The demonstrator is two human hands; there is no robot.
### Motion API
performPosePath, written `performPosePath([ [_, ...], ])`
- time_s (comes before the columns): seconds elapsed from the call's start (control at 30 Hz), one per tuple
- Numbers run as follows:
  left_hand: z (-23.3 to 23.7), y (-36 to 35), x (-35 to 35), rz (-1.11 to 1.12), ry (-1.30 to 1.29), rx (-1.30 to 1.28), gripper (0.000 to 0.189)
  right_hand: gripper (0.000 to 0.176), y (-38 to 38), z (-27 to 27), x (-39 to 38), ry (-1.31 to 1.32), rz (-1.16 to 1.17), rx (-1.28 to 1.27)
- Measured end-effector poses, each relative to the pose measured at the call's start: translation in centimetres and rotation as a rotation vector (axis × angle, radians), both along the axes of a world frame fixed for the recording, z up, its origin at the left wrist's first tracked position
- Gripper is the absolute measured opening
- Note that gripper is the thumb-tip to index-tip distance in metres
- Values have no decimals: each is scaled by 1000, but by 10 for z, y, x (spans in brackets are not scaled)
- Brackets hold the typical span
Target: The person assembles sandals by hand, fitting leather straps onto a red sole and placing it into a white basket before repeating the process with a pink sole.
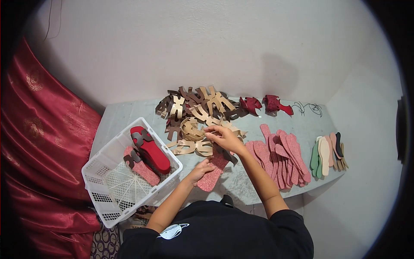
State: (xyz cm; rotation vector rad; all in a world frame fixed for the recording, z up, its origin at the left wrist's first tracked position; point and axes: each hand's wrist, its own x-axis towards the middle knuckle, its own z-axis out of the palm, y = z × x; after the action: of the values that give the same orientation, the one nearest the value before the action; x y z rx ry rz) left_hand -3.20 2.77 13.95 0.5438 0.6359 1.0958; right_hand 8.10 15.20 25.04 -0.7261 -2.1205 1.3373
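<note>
Two hands are working at the middle of a pale grey table point(302, 123). The left hand point(202, 166) is gripping a speckled pink insole point(212, 176) by its near end, thumb on top, and the insole is lying flat near the table's front edge. The right hand point(225, 137) is hovering just above it, fingertips pinched on a tan strap cut-out point(199, 146) with a smooth, leathery look.

Behind the hands, a heap of H-shaped straps point(198, 108) in gold, tan and dark brown is spreading toward the wall, with two crumpled red pieces point(263, 104) just beside it. To the right, flat pink insoles point(280, 157) are fanning out and overlapping, and a shorter row of green, cream and dark soles point(327, 153) is sitting close to the table's right edge.

At the left, a white plastic lattice basket point(112, 144) is overhanging the table corner, holding a red sole point(151, 149) and a pink one, both with dark straps. Bare table is showing only along the back left and in a narrow strip by the front edge.
</note>
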Motion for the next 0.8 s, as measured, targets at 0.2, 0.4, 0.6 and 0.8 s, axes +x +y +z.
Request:
performPosePath([
  [0.2,3,-16,-10,38,-83,25,53,36,5,-10,30,195,-14,-164],
  [0.4,19,-30,-6,121,-152,50,56,51,-12,-51,68,60,-220,91],
  [0.6,9,-35,-7,94,-199,41,59,88,-34,-64,83,-95,-63,354],
  [0.8,8,-35,-8,75,-267,29,59,77,-40,-66,83,-161,-43,470],
])
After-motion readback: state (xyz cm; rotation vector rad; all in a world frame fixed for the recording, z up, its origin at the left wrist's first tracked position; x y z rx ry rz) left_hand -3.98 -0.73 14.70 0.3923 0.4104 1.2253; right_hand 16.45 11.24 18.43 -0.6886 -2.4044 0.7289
